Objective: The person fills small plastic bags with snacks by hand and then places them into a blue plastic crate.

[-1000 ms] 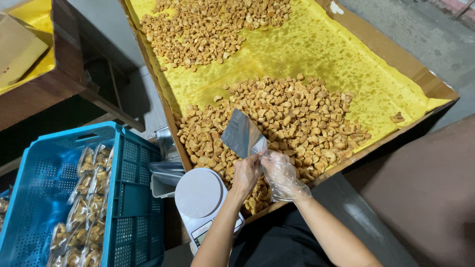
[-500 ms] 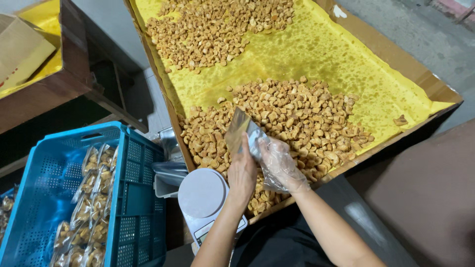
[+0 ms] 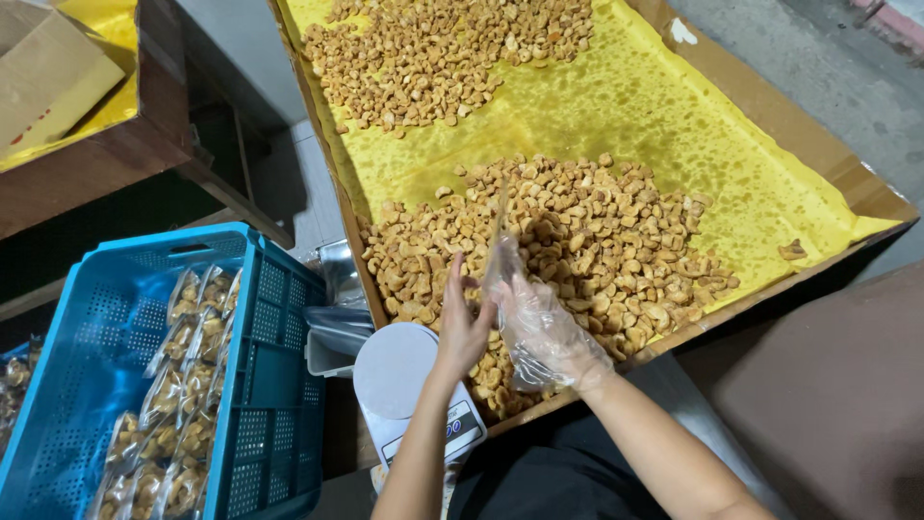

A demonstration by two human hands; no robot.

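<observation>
Now the small pouch stands edge-on, seemingly pinched between bare left hand and gloved right hand, above the tray's near edge; better widen its mouth before scooping snacks.

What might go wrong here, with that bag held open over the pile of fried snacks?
The small clear bag, pinched between the bare left hand and the gloved right hand, looks thin and edge-on; it may slip or stay shut. The near snack pile reaches the front rim of the tray, so pieces may tumble off. The kitchen scale sits close under the left forearm and might get knocked.
</observation>
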